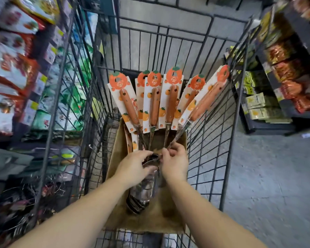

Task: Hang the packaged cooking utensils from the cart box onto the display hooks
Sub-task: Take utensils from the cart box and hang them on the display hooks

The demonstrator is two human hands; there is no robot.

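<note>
Several packaged cooking utensils (170, 102) with orange handles and white cards printed with oranges fan out upward from a cardboard box (156, 217) in the wire cart (227, 140). My left hand (132, 169) and my right hand (174, 161) both grip the bundle low down at the metal shafts, over clear plastic wrap (147, 187). The utensil heads lie dark and wrapped at the bottom of the box. No display hooks are in view.
Black wire cart walls rise on all sides. Shelves of packaged goods (16, 68) stand to the left, and shelves with boxed snacks (283, 72) to the right. Grey concrete floor (268, 176) lies right of the cart.
</note>
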